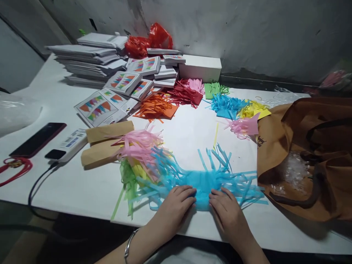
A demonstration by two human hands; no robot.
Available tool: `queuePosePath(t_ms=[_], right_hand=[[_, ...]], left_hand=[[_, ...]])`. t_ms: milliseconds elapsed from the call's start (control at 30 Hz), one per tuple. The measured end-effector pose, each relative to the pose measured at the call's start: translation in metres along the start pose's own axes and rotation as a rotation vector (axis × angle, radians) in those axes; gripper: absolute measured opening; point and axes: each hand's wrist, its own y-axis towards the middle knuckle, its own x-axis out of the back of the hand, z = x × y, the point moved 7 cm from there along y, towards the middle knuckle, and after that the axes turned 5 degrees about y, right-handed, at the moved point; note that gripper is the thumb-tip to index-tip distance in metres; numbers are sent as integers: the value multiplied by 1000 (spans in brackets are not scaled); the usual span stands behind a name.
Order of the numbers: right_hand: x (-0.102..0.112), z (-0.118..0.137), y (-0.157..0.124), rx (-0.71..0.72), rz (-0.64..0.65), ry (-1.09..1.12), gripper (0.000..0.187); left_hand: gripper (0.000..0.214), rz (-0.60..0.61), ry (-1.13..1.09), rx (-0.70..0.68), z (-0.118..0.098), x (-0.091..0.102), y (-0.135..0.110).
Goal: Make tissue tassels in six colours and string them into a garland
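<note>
A sheet of blue tissue paper (pixel 202 180), cut into long fringes at both sides, lies spread near the table's front edge. At the left of its uncut middle strip, my left hand (pixel 180 203) is closed on the paper, fingers curved over it. My right hand (pixel 224 207) grips the same strip a short way to the right. Both thumbs are mostly hidden. Pink fringed tissue paper (pixel 140 146) and green fringed tissue paper (pixel 128 176) lie beyond my left hand, partly under the blue fringe.
Folded orange (pixel 158 106), red (pixel 187 93) and blue tassels (pixel 227 104) lie farther back. Printed packets (pixel 123 82) and stacked white packs (pixel 88 55) stand behind. A brown bag (pixel 288 121) is at right; kraft-paper pieces (pixel 101 154), a power bank (pixel 73 143) and a phone (pixel 38 139) at left.
</note>
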Motion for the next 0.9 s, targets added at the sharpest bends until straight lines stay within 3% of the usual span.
queuePosePath(t_ms=[67, 167, 267, 400, 667, 800, 900], right_hand=[[2, -5, 6, -83, -11, 4, 17], [-1, -22, 20, -249, 32, -93, 21], [-10, -39, 36, -309, 112, -206, 28], [-18, -55, 48, -317, 160, -276, 22], [-26, -63, 52, -325, 165, -356, 18], [-16, -52, 52, -310, 112, -407, 15], [-11, -27, 51, -125, 86, -363, 19]], left_hand=[[24, 65, -13, 38, 3, 2, 9], [26, 261, 43, 180, 14, -1, 29], [26, 393, 161, 325, 28, -2, 49], [26, 403, 230, 382, 37, -3, 64], [27, 422, 304, 461, 42, -4, 66], [27, 437, 301, 472, 45, -5, 71], [26, 432, 294, 478, 47, -6, 72]])
